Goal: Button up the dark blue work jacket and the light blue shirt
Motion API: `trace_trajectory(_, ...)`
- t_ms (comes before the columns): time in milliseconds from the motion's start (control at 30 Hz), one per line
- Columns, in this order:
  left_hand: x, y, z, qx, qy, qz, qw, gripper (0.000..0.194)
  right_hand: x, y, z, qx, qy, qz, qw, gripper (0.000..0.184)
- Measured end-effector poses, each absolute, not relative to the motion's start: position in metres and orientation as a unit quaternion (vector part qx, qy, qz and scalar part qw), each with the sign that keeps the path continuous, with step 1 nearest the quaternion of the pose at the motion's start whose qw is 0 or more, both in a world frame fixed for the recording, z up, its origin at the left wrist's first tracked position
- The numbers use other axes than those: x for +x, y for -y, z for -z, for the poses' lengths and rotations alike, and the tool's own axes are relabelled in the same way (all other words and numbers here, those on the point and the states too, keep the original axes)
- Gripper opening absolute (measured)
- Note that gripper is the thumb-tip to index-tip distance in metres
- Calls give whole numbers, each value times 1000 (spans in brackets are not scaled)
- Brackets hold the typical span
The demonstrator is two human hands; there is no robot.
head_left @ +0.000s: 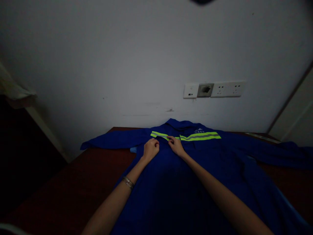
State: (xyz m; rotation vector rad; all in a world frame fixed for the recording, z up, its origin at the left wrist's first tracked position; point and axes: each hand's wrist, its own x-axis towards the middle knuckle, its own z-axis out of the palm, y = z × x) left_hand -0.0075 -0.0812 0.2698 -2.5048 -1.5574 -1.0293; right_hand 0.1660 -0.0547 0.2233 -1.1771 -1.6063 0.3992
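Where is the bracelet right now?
In the head view, left of centre, the bracelet circles the left forearm, below the left hand at the blue jacket.

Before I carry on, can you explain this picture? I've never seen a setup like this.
No machine here: you see a person's bare left hand and right hand, filmed by a camera worn on the head, looking forward and down. A long-sleeved blue garment lies spread on a dark reddish table against a pale wall. Both hands are at its chest, by the yellow-green strip. They seem to pinch the cloth, but it's too dim to be sure.
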Motion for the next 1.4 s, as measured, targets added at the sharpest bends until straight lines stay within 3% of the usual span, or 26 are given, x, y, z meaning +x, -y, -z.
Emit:
trace_trajectory(367, 11, 69, -276, -890, 443, 86, 62, 23, 169, 49, -223, -494, 602, -238, 580, 34)
trace_trajectory(500, 15, 64, -276, -892, 439, 52, 96, 25, 169, 47, -224, -501, 588, -250, 584, 33)
trace_trajectory(1100, 10, 57, -261, -864, 440, 245, 0, 20, 169, 46, -229, -484, 545, -334, 598, 34)
trace_trajectory(1400, 15, 48, -252, -819, 466, 328, -66, 18, 166, 53, -233, -464, 600, -268, 594, 30)
